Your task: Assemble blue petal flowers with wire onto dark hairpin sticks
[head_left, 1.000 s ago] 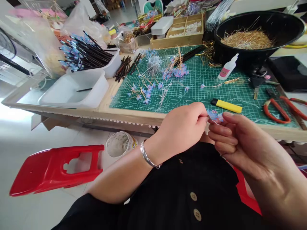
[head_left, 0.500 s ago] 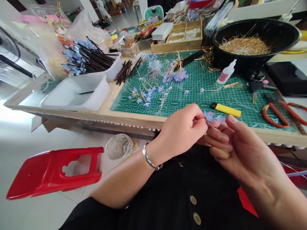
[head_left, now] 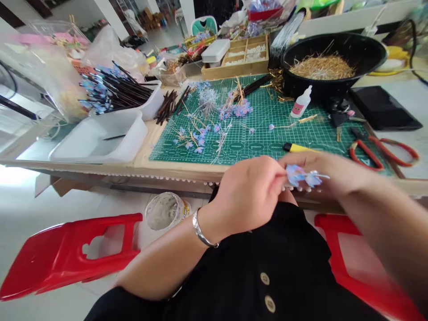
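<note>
My left hand (head_left: pixel 247 196), wearing a silver bangle, is closed in a pinch at the left end of a small sprig of blue artificial flowers (head_left: pixel 294 175). The sprig lies nearly level in front of the bench edge, its wire pointing right. Just behind the flowers is my right hand (head_left: pixel 329 171), smeared by motion, its fingertips close to the left ones and mostly hidden. A yellow utility knife (head_left: pixel 299 148) on the green cutting mat (head_left: pixel 264 156) is partly covered by that hand. Loose blue flowers on gold wires (head_left: pixel 197 138) lie farther left on the mat.
Orange-handled pliers (head_left: pixel 364 156) and a white glue bottle (head_left: pixel 302 103) are on the right. A black bowl of gold wires (head_left: pixel 290 67) stands behind them. White trays (head_left: pixel 133 142) and dark sticks (head_left: pixel 130 91) occupy the left. Below are a red stool (head_left: pixel 56 254) and a bucket (head_left: pixel 163 211).
My right hand has turned from palm up to back up and moved up behind the flowers. My left hand keeps its pinch. The view has shifted slightly.
</note>
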`<state>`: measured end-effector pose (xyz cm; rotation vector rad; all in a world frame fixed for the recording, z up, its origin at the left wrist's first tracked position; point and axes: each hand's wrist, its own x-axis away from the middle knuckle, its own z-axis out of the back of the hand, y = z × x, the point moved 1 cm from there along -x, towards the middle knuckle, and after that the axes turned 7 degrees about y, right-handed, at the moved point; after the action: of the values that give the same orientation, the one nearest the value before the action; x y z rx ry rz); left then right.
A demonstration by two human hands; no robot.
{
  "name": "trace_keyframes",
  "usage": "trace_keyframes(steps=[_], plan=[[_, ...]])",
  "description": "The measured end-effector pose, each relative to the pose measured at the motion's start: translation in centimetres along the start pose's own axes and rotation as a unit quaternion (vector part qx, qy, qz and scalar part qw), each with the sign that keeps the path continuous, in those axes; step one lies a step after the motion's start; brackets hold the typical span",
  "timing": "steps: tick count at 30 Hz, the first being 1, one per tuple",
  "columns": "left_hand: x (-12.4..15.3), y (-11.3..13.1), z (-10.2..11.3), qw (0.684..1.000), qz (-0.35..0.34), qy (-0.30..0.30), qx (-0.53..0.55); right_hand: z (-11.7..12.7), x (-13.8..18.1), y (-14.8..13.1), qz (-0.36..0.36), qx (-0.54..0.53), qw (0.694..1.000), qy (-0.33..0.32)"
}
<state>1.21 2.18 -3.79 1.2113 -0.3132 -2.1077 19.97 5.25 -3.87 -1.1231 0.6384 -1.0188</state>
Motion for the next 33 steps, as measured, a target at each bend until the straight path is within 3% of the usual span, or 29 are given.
trace_keyframes(steps=[3,6,9,12,16,18,20,23,25,28,30,33], plan=[[-0.8,-0.9,1.2,0.972,0.175,0.049,0.146,-2.1,0.5,0.9,-0.025,-0.115,0.989,-0.088],[-1.4,-1.2,1.4,0.921,0.286,0.007,0.265,-3.7,1.6,0.5,-0.041,-0.246,0.967,-0.06],[-1.6,-1.1,1.0,0.897,0.327,-0.052,0.294,-4.3,2.0,0.0,-0.068,-0.397,0.915,0.032],[-1.7,-1.1,0.5,0.883,0.343,-0.098,0.305,-4.5,2.2,0.2,-0.106,-0.469,0.873,0.075],[-1.5,-1.1,0.1,0.871,0.354,-0.123,0.317,-4.5,2.7,0.6,-0.126,-0.49,0.858,0.085],[-1.0,-1.0,-0.2,0.848,0.375,-0.116,0.355,-4.5,2.9,0.7,-0.124,-0.487,0.86,0.088],[-0.4,-1.0,-0.6,0.806,0.395,-0.103,0.428,-4.4,2.9,0.7,-0.115,-0.476,0.867,0.086],[0.4,-0.9,-0.9,0.765,0.399,-0.113,0.493,-3.7,2.7,0.7,-0.116,-0.436,0.891,0.051],[0.6,-0.8,-0.6,0.765,0.383,-0.147,0.497,-2.9,2.7,0.7,-0.123,-0.393,0.911,0.009],[0.5,-0.8,0.1,0.798,0.355,-0.162,0.46,-1.4,3.3,0.6,-0.122,-0.316,0.941,-0.025],[0.4,-0.8,0.3,0.815,0.353,-0.147,0.436,-0.8,3.9,0.4,-0.112,-0.219,0.969,-0.01],[0.5,-1.0,0.0,0.801,0.383,-0.126,0.442,-0.9,4.9,-0.3,-0.059,-0.011,0.996,0.059]])
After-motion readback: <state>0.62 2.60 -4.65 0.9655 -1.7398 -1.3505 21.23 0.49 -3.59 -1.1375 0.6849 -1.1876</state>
